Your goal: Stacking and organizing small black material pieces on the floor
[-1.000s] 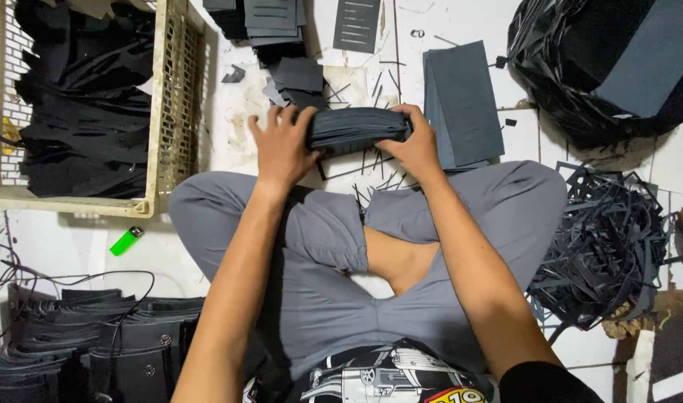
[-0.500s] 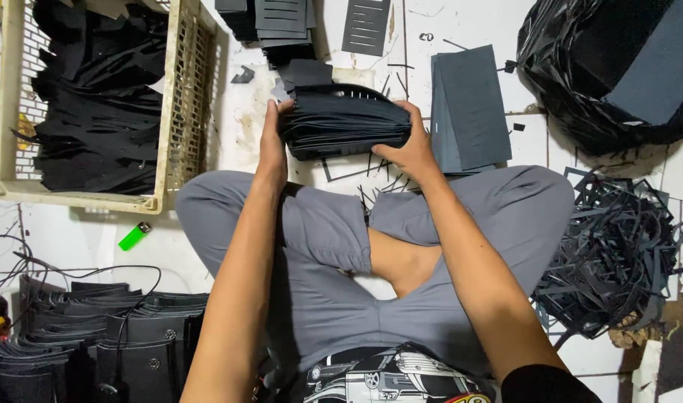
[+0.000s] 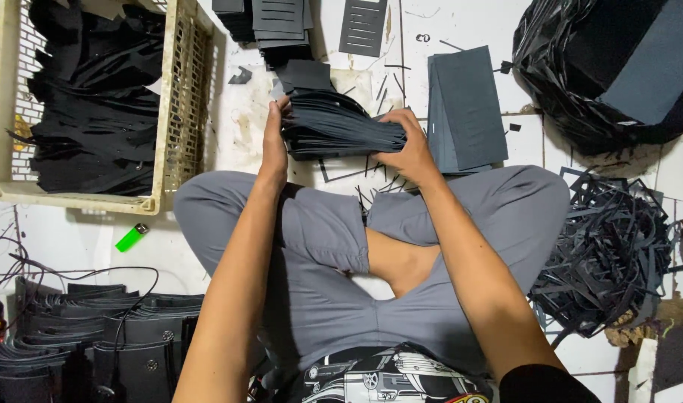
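Here, the left hand [image 3: 273, 142] and right hand [image 3: 410, 149] clasp the ends of a stack of dark cut sheets [image 3: 338, 128], held just beyond the crossed knees; a cream crate [image 3: 179, 112] stands to the left, a grey sheet pile [image 3: 468, 110] right.

Both bare forearms reach forward from the bottom of the view, over legs crossed in grey trousers, and draw closer together toward the hands. The left hand [image 3: 274, 142] stands edge-on, palm turned inward and fingers pointing up and away, pressed flat against what it steadies. The right hand [image 3: 407, 145] is curled, knuckles up and fingers closed in a grip, with its wrist bent slightly inward.
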